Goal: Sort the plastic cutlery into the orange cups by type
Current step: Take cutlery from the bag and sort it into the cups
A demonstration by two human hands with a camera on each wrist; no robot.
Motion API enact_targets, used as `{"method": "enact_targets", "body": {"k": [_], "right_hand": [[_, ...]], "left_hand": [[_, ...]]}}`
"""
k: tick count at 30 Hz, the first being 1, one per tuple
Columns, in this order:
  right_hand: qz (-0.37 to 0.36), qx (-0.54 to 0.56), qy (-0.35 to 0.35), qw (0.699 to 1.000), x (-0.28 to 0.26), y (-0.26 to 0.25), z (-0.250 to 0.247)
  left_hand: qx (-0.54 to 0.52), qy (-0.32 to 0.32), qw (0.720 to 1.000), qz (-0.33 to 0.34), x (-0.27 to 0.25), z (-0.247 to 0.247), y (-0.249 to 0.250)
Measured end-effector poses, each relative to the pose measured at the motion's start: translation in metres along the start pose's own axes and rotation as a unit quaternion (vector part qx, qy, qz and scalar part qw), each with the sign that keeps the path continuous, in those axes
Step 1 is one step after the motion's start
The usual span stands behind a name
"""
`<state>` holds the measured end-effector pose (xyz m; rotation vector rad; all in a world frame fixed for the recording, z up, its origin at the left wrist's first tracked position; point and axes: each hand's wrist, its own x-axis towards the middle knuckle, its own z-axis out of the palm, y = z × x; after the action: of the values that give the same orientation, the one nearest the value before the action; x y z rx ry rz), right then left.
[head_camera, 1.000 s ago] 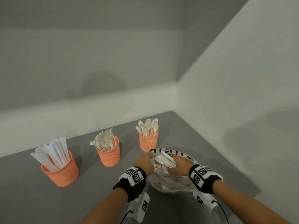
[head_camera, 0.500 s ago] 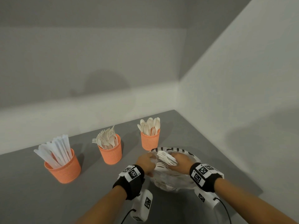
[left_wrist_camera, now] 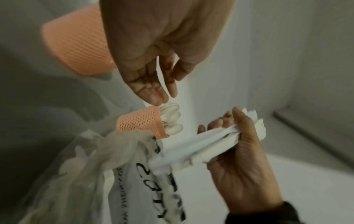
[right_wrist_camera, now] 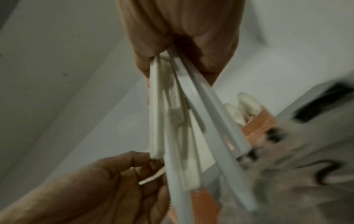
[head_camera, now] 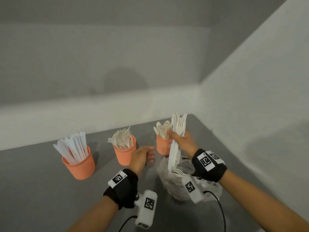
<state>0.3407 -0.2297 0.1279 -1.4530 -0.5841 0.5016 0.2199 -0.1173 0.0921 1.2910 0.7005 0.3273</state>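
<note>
Three orange mesh cups stand in a row on the grey table: knives at the left, forks in the middle, spoons at the right. My right hand grips a mixed bundle of white cutlery, upright above a clear plastic bag; a fork and knife-like handles show in it. In the right wrist view the bundle fans downward from my fingers. My left hand hovers between the fork and spoon cups with relaxed fingers, holding nothing.
The bag holds more cutlery and sits just in front of the spoon cup. White walls close the table at the back and right. Bare grey tabletop lies in front of the knife cup.
My right hand has lifted the cutlery bundle up out of the bag. My left hand has let go of the bag and drawn away to the left.
</note>
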Motion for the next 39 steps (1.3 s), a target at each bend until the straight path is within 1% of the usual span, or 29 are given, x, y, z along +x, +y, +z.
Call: {"method": "enact_targets", "body": {"k": [1, 2, 3, 4, 5, 7, 10, 12, 16, 20, 21, 23, 25, 27, 30, 32, 33, 35, 37, 39], "right_hand": [[0.028, 0.018, -0.092, 0.995, 0.013, 0.000, 0.078], [0.029, 0.017, -0.091, 0.995, 0.012, 0.003, 0.084], [0.031, 0.033, -0.069, 0.997, 0.012, 0.002, 0.095], [0.024, 0.044, -0.054, 0.997, 0.016, 0.005, 0.103], [0.020, 0.045, -0.031, 0.998, 0.016, 0.011, 0.107], [0.011, 0.047, -0.012, 0.999, 0.017, 0.020, 0.109], [-0.001, 0.045, 0.017, 0.999, 0.011, 0.023, 0.115], [-0.010, 0.046, 0.038, 0.998, 0.009, 0.025, 0.118], [-0.033, 0.046, 0.038, 0.998, 0.002, 0.027, 0.142], [-0.021, 0.070, 0.037, 0.997, 0.004, 0.029, 0.157], [-0.017, 0.076, 0.025, 0.997, 0.005, 0.031, 0.158], [0.001, 0.069, 0.004, 0.998, 0.004, 0.035, 0.163], [0.030, 0.045, -0.014, 0.998, 0.007, 0.047, 0.168], [0.045, 0.038, -0.027, 0.998, 0.007, 0.052, 0.173], [0.050, 0.044, -0.021, 0.998, 0.011, 0.053, 0.178], [0.038, 0.030, -0.020, 0.999, 0.015, 0.054, 0.177], [0.033, 0.012, -0.019, 0.999, 0.017, 0.056, 0.176], [0.025, -0.008, -0.008, 1.000, 0.020, 0.059, 0.176], [0.030, -0.012, -0.015, 0.999, 0.019, 0.062, 0.178], [0.033, -0.063, -0.042, 0.997, 0.015, 0.068, 0.183]], "left_hand": [[-0.107, 0.103, 0.989, -0.016, -0.012, -0.060, -0.002], [-0.161, 0.087, 0.981, -0.057, -0.011, -0.060, -0.004], [-0.191, 0.076, 0.973, -0.105, -0.009, -0.066, -0.004], [-0.197, 0.064, 0.968, -0.139, -0.011, -0.068, -0.009], [-0.199, 0.047, 0.967, -0.154, -0.011, -0.065, -0.015], [-0.226, 0.026, 0.957, -0.180, -0.012, -0.057, -0.017], [-0.303, 0.037, 0.935, -0.182, -0.008, -0.049, -0.017], [-0.328, 0.030, 0.927, -0.181, -0.013, -0.042, -0.011], [-0.341, 0.014, 0.925, -0.168, -0.023, -0.044, -0.002], [-0.398, 0.051, 0.899, -0.173, -0.021, -0.059, -0.011], [-0.400, 0.050, 0.900, -0.165, -0.022, -0.062, -0.010], [-0.371, 0.036, 0.917, -0.140, -0.022, -0.067, -0.007], [-0.314, 0.026, 0.941, -0.123, -0.024, -0.067, -0.002], [-0.264, 0.021, 0.958, -0.108, -0.026, -0.069, -0.001], [-0.194, 0.023, 0.975, -0.105, -0.028, -0.073, -0.002], [-0.106, 0.036, 0.989, -0.100, -0.029, -0.078, -0.001], [-0.065, 0.043, 0.993, -0.085, -0.030, -0.082, 0.003], [-0.024, 0.058, 0.998, -0.032, -0.029, -0.092, 0.009], [-0.015, 0.043, 0.999, 0.020, -0.029, -0.101, 0.019], [-0.020, 0.024, 0.999, 0.044, -0.028, -0.105, 0.025]]}}
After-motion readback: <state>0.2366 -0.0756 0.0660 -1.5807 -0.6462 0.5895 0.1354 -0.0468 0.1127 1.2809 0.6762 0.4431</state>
